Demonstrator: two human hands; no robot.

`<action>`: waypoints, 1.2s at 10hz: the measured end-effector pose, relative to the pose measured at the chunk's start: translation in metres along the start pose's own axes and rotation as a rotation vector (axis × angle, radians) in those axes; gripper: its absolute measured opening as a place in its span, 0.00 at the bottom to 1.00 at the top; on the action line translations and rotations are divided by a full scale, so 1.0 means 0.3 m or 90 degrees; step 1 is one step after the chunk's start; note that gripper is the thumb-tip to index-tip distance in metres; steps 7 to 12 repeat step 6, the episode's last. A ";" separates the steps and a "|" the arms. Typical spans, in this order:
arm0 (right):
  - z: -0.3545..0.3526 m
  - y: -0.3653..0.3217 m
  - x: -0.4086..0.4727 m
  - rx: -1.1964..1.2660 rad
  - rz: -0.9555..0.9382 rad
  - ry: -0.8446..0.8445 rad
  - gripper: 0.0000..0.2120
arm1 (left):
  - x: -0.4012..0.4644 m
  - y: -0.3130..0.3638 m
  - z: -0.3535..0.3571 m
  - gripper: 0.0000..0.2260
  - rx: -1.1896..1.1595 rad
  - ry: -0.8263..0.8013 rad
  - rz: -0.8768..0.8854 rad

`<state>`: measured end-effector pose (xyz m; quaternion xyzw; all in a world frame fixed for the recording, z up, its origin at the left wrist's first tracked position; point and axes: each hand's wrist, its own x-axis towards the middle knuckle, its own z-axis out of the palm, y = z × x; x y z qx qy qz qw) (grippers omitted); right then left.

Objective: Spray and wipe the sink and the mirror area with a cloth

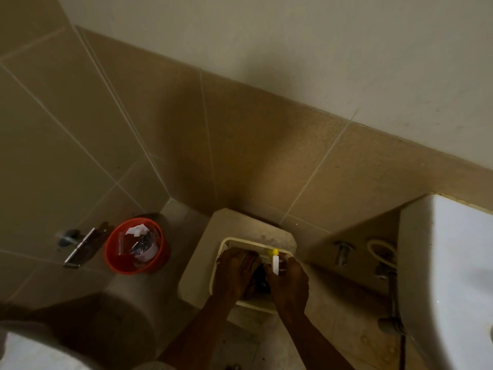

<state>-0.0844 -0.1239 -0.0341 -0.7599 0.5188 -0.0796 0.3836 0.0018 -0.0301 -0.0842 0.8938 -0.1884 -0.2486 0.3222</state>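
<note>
Fetching supplies from the basket.
My right hand grips the bottle; my left hand reaches in, grip unclear. I'd lift straight up, clearing the rim.

Yellow-capped spray bottle over basket

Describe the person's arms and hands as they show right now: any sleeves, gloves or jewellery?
Both forearms are bare, with no sleeves in view. The left hand and right hand wear no gloves. No watch, ring or bracelet is visible, though the lighting is dim.
</note>
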 end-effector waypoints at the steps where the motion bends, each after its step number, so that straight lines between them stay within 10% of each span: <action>1: -0.062 -0.040 -0.034 -0.113 -0.108 0.027 0.24 | -0.043 0.039 -0.066 0.26 0.171 0.012 0.064; 5: -0.591 -0.874 -0.044 -0.107 -0.596 0.172 0.26 | -0.078 0.668 -0.888 0.30 0.240 0.308 0.253; 12: -0.760 -1.072 -0.118 -0.059 -0.623 0.170 0.31 | -0.167 0.856 -1.116 0.29 0.285 0.366 0.265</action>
